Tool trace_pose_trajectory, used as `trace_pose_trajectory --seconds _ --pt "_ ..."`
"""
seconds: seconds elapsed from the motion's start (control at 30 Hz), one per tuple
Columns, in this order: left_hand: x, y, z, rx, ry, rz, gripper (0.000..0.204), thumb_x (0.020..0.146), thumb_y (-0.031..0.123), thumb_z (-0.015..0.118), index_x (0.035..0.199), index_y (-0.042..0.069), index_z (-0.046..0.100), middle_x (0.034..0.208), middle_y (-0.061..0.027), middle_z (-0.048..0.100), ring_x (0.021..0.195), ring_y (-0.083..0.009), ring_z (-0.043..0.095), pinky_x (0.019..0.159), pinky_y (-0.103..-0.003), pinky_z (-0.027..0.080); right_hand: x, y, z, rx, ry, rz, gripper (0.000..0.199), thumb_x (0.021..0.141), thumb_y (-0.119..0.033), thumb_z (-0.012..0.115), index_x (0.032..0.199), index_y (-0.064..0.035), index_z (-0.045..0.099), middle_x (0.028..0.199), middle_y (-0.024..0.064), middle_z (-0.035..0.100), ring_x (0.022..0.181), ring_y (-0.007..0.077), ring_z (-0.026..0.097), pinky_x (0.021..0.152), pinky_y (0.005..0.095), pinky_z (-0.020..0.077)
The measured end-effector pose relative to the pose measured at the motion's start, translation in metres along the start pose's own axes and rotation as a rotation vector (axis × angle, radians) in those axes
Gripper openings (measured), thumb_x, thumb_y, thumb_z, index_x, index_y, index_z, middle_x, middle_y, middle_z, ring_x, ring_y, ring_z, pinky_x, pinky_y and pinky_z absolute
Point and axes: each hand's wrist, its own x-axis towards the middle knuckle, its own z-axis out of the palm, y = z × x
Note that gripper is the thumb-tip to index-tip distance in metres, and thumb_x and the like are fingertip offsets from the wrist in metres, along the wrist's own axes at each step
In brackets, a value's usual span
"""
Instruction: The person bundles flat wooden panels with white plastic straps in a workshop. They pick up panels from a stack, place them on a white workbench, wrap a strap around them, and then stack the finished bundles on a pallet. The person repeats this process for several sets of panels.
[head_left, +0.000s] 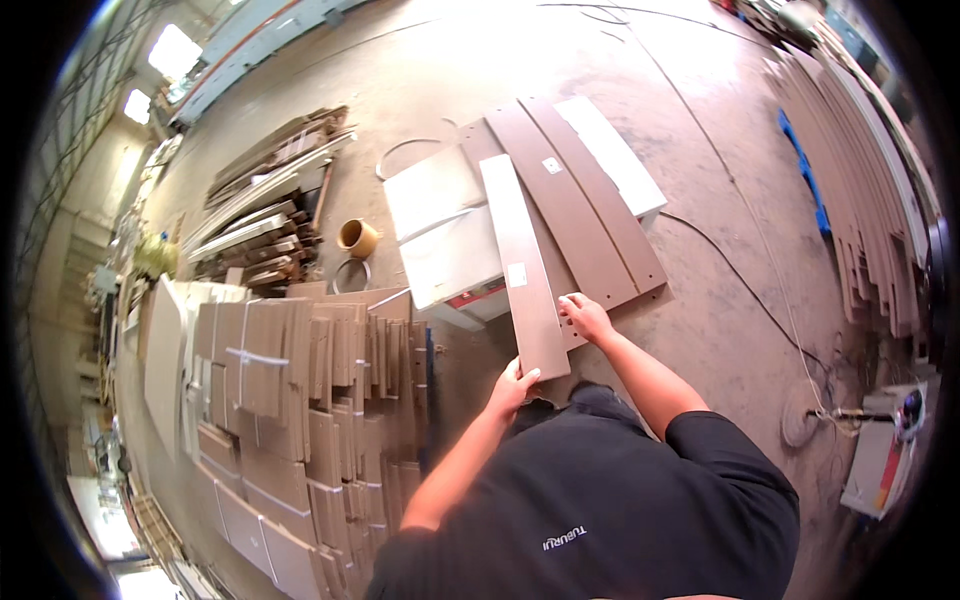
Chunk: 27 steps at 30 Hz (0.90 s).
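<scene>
Head view: long brown panel (524,265) lying lengthwise on top of a low stack of brown boards (590,205) and white boards (445,235) on the concrete floor (720,330). Left hand (513,388) clenched on the panel's near end, fingers wrapped under the edge. Right hand (587,316) spread flat, fingers released, pressing on the board just beside the panel's right edge. Best handled level, near end gripped firmly, long edges kept parallel to the boards beneath, clear of the bundled panel stacks (300,400) at left and the cable (750,290) at right.
</scene>
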Motion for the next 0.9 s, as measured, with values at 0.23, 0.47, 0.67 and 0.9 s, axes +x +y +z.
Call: trace_pose_trajectory --seconds 0.23,0.47,0.67,0.9 --pt "0.094 -0.021 -0.065 0.701 -0.171 0.150 0.053 0.094 0.020 0.069 0.142 0.001 0.057 0.111 -0.0104 0.073 0.094 -0.0155 0.070 0.088 -0.032 0.056 -0.016 0.025 -0.054 -0.400 0.302 0.098 0.053 0.087 -0.044 0.076 0.125 -0.0070 0.068 0.118 0.0142 0.073 0.115 0.0289 0.068 0.101 0.0412 0.0523" --pt "0.172 -0.002 -0.079 0.811 -0.139 -0.011 0.068 0.094 0.023 0.070 0.153 0.004 0.043 0.098 -0.0061 0.076 0.079 -0.0135 0.071 0.074 -0.030 0.057 0.039 0.020 -0.070 -0.814 0.269 0.274 0.107 0.069 -0.057 0.086 0.152 -0.0064 0.041 0.158 0.0119 0.041 0.147 0.0292 0.036 0.118 0.0437 0.0358" --pt "0.262 0.043 -0.068 1.002 -0.024 0.076 0.086 0.090 0.029 0.075 0.158 0.002 0.030 0.121 -0.0151 0.071 0.114 -0.0300 0.068 0.100 -0.041 0.052 0.052 0.017 -0.054 -1.026 0.194 0.411 0.128 0.058 -0.065 0.090 0.159 -0.0130 0.030 0.168 0.0099 0.021 0.154 0.0276 0.021 0.122 0.0454 0.0268" --pt "0.359 0.061 -0.063 0.925 0.098 0.118 0.078 0.088 0.020 0.075 0.152 -0.003 0.036 0.109 -0.0169 0.070 0.095 -0.0282 0.070 0.086 -0.040 0.056 0.058 0.014 -0.063 -0.911 0.191 0.521 0.109 0.059 -0.057 0.091 0.148 -0.0166 0.041 0.164 0.0169 0.022 0.152 0.0350 0.022 0.124 0.0473 0.0231"
